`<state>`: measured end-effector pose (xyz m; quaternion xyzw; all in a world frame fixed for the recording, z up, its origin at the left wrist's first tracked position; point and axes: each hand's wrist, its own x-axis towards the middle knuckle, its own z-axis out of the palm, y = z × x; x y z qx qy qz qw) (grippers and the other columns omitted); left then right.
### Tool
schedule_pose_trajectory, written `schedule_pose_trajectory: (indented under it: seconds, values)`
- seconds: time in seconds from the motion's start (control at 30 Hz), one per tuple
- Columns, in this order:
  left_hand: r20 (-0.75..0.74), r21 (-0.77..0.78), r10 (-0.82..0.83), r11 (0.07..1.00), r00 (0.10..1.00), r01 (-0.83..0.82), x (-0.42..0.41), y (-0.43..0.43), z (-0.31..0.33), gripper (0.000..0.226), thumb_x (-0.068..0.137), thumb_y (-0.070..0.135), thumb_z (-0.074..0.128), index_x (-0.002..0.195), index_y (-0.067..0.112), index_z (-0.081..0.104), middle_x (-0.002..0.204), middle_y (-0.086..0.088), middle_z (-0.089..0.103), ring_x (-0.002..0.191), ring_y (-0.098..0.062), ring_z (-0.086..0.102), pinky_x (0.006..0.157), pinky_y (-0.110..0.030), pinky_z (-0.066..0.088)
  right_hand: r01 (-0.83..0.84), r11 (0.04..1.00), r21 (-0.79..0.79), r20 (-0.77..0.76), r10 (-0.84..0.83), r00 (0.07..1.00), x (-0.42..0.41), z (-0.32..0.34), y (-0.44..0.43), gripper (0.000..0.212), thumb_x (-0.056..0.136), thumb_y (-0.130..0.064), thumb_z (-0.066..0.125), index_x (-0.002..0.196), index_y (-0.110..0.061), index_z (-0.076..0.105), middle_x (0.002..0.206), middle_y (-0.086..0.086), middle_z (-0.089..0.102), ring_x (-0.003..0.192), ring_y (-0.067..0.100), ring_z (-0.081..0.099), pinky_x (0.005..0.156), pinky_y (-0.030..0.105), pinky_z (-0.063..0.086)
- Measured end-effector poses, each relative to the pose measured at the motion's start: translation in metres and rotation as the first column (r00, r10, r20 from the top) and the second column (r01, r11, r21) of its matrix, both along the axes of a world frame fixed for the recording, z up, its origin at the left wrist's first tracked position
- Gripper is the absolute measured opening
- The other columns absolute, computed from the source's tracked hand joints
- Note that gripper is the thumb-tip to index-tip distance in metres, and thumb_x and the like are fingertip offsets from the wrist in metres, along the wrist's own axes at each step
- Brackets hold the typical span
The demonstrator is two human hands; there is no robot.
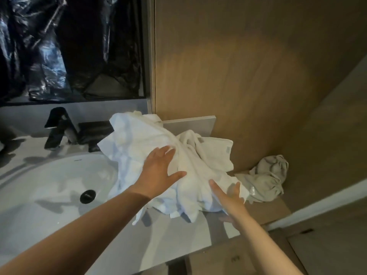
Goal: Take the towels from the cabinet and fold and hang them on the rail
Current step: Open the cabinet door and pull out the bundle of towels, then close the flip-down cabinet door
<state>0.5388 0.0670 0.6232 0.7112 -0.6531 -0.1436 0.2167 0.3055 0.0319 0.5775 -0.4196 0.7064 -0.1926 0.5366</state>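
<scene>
Right now the white towels (139,143) lie in a crumpled heap on the table (162,243), their left edge over the rim of the sink (49,187). The heap runs from far left to near right. The left hand (158,171) rests flat on its middle, fingers straight and spread. The right hand (228,197) touches the near-right end, fingers also straight, gripping nothing. A grey towel (266,179) lies apart, further right. No rail shows.

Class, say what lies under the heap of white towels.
The white towels rest on the grey counter, their left edge reaching the sink. Anything beneath the heap's middle is covered.
</scene>
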Motion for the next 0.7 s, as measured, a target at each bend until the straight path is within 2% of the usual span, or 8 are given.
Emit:
schedule_pose_trajectory:
  seconds: [0.07, 0.13, 0.27, 0.33, 0.4, 0.53, 0.63, 0.7]
  values:
    - [0.016, 0.066, 0.002, 0.998, 1.000, -0.003, 0.002, -0.007, -0.004, 0.083, 0.087, 0.065, 0.050, 0.153, 0.022, 0.023, 0.161, 0.000, 0.020, 0.148, -0.023, 0.016, 0.121, -0.039, 0.012, 0.030, 0.998, -0.059, 0.065, -0.026, 0.998, 0.004, -0.006, -0.004, 0.121, 0.072, -0.064, 0.072, 0.155, -0.028, -0.009, 0.164, 0.002, 0.006, 0.148, 0.033, 0.016, 0.114, 0.051, 0.033]
    - [0.015, 0.132, 0.008, 0.991, 1.000, -0.010, 0.003, -0.014, -0.007, 0.085, 0.086, 0.069, 0.046, 0.154, 0.025, 0.017, 0.162, 0.002, 0.016, 0.149, -0.024, 0.013, 0.121, -0.044, 0.014, -0.014, 0.988, -0.156, 0.029, 0.019, 0.999, 0.011, -0.007, -0.013, 0.114, 0.077, -0.060, 0.070, 0.157, -0.021, -0.002, 0.162, 0.003, 0.016, 0.147, 0.028, 0.022, 0.117, 0.045, 0.028]
    - [0.005, 0.193, 0.052, 0.980, 0.999, -0.052, 0.006, -0.028, -0.011, 0.091, 0.082, 0.074, 0.041, 0.154, 0.025, 0.013, 0.162, 0.002, 0.016, 0.149, -0.024, 0.014, 0.120, -0.048, 0.017, -0.072, 0.957, -0.281, 0.073, 0.096, 0.993, 0.024, -0.001, -0.043, 0.103, 0.082, -0.050, 0.071, 0.157, -0.021, 0.006, 0.161, -0.003, 0.020, 0.146, 0.022, 0.024, 0.118, 0.038, 0.025]
    - [-0.001, 0.200, 0.073, 0.977, 0.997, -0.071, 0.006, -0.038, -0.014, 0.097, 0.075, 0.079, 0.034, 0.153, 0.025, 0.015, 0.161, 0.001, 0.020, 0.147, -0.026, 0.020, 0.118, -0.049, 0.021, -0.056, 0.951, -0.305, 0.145, 0.104, 0.984, 0.025, 0.000, -0.060, 0.099, 0.082, -0.047, 0.072, 0.156, -0.024, 0.011, 0.160, -0.004, 0.023, 0.145, 0.022, 0.026, 0.118, 0.042, 0.027]
    - [0.019, 0.199, 0.079, 0.977, 0.997, -0.081, 0.005, -0.045, -0.017, 0.101, 0.069, 0.082, 0.030, 0.152, 0.025, 0.018, 0.160, 0.001, 0.023, 0.146, -0.027, 0.023, 0.116, -0.052, 0.025, -0.079, 0.948, -0.307, 0.152, 0.131, 0.980, 0.023, -0.002, -0.070, 0.096, 0.082, -0.048, 0.072, 0.155, -0.026, 0.015, 0.159, -0.005, 0.024, 0.145, 0.022, 0.027, 0.117, 0.045, 0.028]
    - [0.054, 0.187, 0.060, 0.980, 0.997, -0.070, 0.002, -0.047, -0.020, 0.099, 0.071, 0.082, 0.031, 0.151, 0.025, 0.019, 0.159, 0.000, 0.023, 0.145, -0.030, 0.023, 0.114, -0.058, 0.025, -0.064, 0.940, -0.335, 0.138, 0.116, 0.984, 0.012, -0.007, -0.059, 0.093, 0.081, -0.051, 0.072, 0.154, -0.025, 0.020, 0.158, -0.008, 0.027, 0.143, 0.016, 0.028, 0.114, 0.035, 0.029]
    - [0.075, 0.204, 0.040, 0.977, 0.996, -0.055, 0.003, -0.043, -0.017, 0.094, 0.078, 0.080, 0.035, 0.151, 0.026, 0.016, 0.160, 0.001, 0.021, 0.145, -0.030, 0.021, 0.114, -0.058, 0.024, 0.001, 0.925, -0.380, 0.140, 0.057, 0.989, 0.000, -0.002, -0.034, 0.084, 0.082, -0.047, 0.072, 0.151, -0.025, 0.030, 0.153, -0.012, 0.034, 0.137, 0.010, 0.035, 0.110, 0.034, 0.037]
    - [0.099, 0.221, 0.026, 0.974, 0.995, -0.047, 0.002, -0.041, -0.014, 0.089, 0.083, 0.075, 0.040, 0.152, 0.025, 0.014, 0.160, 0.000, 0.018, 0.146, -0.030, 0.019, 0.114, -0.058, 0.024, 0.017, 0.919, -0.395, 0.109, 0.029, 0.994, -0.009, 0.004, -0.013, 0.072, 0.084, -0.045, 0.071, 0.146, -0.025, 0.040, 0.145, -0.010, 0.044, 0.128, 0.010, 0.044, 0.101, 0.033, 0.046]
